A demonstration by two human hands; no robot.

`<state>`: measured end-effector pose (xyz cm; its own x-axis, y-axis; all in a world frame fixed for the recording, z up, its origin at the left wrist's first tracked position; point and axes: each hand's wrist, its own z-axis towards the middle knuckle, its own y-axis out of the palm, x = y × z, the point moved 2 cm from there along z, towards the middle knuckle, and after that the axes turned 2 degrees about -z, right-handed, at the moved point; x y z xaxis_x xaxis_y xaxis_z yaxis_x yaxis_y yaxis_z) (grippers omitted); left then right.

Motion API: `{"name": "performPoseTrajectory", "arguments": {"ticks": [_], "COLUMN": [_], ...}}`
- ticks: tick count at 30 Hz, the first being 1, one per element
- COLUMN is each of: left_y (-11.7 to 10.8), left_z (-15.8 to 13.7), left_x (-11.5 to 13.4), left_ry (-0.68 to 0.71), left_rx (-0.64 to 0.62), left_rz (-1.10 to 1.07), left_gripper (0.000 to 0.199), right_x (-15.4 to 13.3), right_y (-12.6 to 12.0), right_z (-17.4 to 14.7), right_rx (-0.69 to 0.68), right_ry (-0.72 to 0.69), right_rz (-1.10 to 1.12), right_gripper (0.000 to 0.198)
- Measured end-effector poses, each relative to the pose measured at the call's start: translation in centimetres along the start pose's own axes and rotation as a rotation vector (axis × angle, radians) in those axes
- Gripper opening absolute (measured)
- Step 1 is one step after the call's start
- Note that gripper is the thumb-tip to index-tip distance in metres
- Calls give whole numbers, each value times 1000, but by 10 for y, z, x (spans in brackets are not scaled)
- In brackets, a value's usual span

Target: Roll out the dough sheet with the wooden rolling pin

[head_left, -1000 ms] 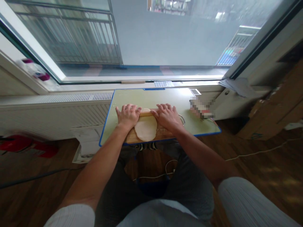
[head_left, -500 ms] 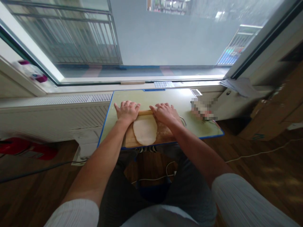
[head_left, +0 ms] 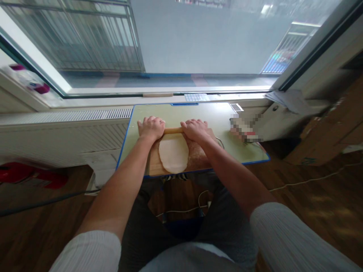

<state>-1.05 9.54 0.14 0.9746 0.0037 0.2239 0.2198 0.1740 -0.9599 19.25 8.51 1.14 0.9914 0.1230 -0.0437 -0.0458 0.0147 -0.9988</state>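
A wooden rolling pin (head_left: pixel 173 130) lies crosswise at the far edge of a flat, pale sheet of dough (head_left: pixel 173 154). My left hand (head_left: pixel 152 127) grips the pin's left end, fingers curled over it. On the other end, my right hand (head_left: pixel 195 128) is wrapped round the pin in the same way. Both hands cover the pin's ends, so only its middle shows. The dough is roughly oval and rests on a wooden board (head_left: pixel 198 153) dusted with flour. Beneath the board is a pale green tabletop (head_left: pixel 167 110) with a blue edge.
A curved metal handle (head_left: pixel 220 142) shows beside the board. Further right on the table is a blurred-out object (head_left: pixel 246 129). A window and its sill (head_left: pixel 113 94) run behind the table. A red fire extinguisher (head_left: pixel 34 175) lies at left; a cardboard box (head_left: pixel 326 139) stands at right.
My fingers have curled in from a flatter, more spread pose over the rolling pin. The pin sits slightly further away, at the dough's far edge. The view has shifted a little.
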Motion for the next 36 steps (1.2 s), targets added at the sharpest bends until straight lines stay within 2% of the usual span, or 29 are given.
{"name": "performPoseTrajectory", "arguments": {"ticks": [8,11,18,28,36], "left_y": [-1,0,2,5,9], "left_z": [-32,-39,-55,-72,-100], "left_x": [3,2,-1,-7,-13], "left_ry": [16,32,60,115,162], "left_rx": [59,61,68,120,202], "left_rz": [-1,-3,-5,-67,-167], "left_gripper": [52,53,57,50,52], "right_x": [-2,-1,0,2,2], "right_y": [-10,-4,10,17,18], "right_z": [-42,-48,-57,-73,-105], "right_rx": [39,60,146,191,241], "right_ry": [-95,-65,-31,-7,-23], "right_rz": [-27,6,94,167,209], "right_gripper": [57,60,53,55,54]}}
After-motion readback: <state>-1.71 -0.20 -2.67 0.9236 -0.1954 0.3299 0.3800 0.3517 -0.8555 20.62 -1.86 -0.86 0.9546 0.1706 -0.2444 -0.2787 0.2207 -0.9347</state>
